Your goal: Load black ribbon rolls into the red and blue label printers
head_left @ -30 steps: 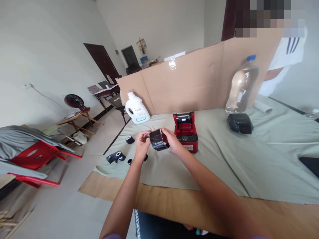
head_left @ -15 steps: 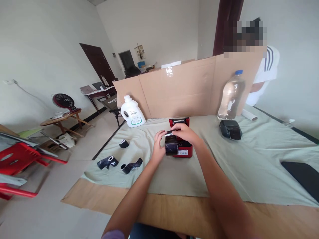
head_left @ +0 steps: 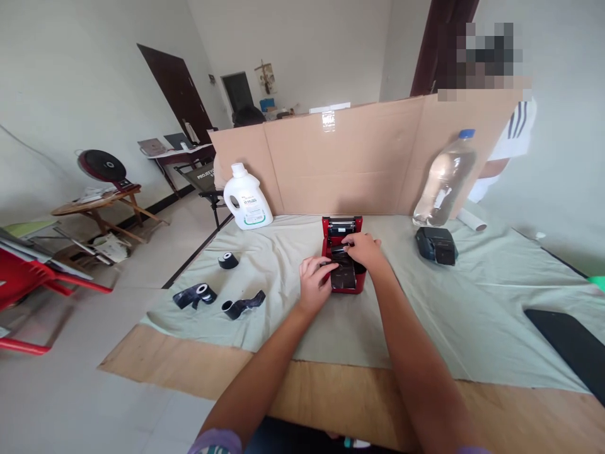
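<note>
A red label printer stands on the cloth in front of me with its lid raised. A roll of black ribbon lies over the printer's opening, its flat dark side facing me. My left hand grips the ribbon's left edge, fingers bent and the thumb partly hidden. At the upper right, the fingers of my right hand close on the roll's far end, near a shiny strip. The inside of the printer is largely covered by the ribbon and my fingers.
To the left lie a small black roll and two partly unwound rolls. A white jug, a cardboard screen and a water bottle stand behind. A dark device and a black tablet sit right. Someone stands beyond the screen.
Both hands have brought the ribbon roll from in front of the printer down onto its opening, slightly to the right. The camera view has shifted a little.
</note>
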Action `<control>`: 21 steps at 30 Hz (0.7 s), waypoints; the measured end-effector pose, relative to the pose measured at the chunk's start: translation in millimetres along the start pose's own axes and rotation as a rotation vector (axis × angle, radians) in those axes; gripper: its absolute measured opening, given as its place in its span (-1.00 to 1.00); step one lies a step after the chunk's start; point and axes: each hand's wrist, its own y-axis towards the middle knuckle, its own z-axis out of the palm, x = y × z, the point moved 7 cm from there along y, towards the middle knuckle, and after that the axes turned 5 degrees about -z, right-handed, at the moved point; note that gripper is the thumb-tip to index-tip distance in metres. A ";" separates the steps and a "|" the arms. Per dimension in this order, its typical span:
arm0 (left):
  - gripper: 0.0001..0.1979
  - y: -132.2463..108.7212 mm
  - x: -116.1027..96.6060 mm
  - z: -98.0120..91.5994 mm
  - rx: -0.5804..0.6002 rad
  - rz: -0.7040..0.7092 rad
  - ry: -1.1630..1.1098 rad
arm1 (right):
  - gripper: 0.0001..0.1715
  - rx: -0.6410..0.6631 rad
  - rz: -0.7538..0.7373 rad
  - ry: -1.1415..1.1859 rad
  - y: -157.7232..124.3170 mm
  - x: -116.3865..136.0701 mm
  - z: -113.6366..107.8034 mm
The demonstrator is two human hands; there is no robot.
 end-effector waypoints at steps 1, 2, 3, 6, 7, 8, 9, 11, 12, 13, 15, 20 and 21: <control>-0.64 -1.0 0.1 0.7 0.001 0.002 0.007 | -0.75 0.003 0.000 -0.019 0.9 -1.1 2.5; -0.64 -1.9 -0.1 1.8 0.006 0.008 0.013 | -0.75 0.008 0.010 -0.038 1.3 -2.5 4.6; -0.64 -2.9 -0.4 3.1 0.013 0.016 0.018 | -0.74 0.013 0.027 -0.056 1.4 -3.9 6.1; -0.64 -5.4 -1.6 7.6 0.048 0.037 0.023 | -0.74 0.017 0.088 -0.076 0.5 -6.0 6.0; -0.63 -6.1 -1.8 8.7 0.055 0.042 0.020 | -0.75 0.013 0.099 -0.063 0.3 -6.2 4.1; -0.63 -6.8 -2.1 9.3 0.057 0.048 0.018 | -0.78 0.006 0.107 -0.038 0.3 -6.7 1.1; -0.62 -7.5 -2.2 9.8 0.057 0.054 0.016 | -0.81 -0.004 0.116 -0.003 0.3 -8.3 -2.7; -0.60 -8.9 -1.5 10.8 0.056 0.063 0.018 | -0.83 -0.035 0.155 0.082 0.7 -15.4 -11.8; -0.59 -9.5 -0.5 11.4 0.057 0.066 0.020 | -0.82 -0.069 0.173 0.132 1.1 -19.9 -17.1; -0.59 -10.1 1.1 12.0 0.058 0.066 0.019 | -0.79 -0.122 0.184 0.186 1.8 -24.1 -22.9; -0.60 -10.9 4.5 12.5 0.057 0.072 -0.002 | -0.70 -0.282 0.154 0.314 3.5 -28.8 -34.3; -0.59 -11.2 5.7 5.9 0.040 0.141 -0.085 | -0.40 -0.488 -0.011 0.688 5.7 -25.5 -33.7; -0.59 -11.1 4.3 3.7 0.035 0.154 -0.076 | -0.42 -0.484 -0.002 0.748 4.1 -26.6 -29.8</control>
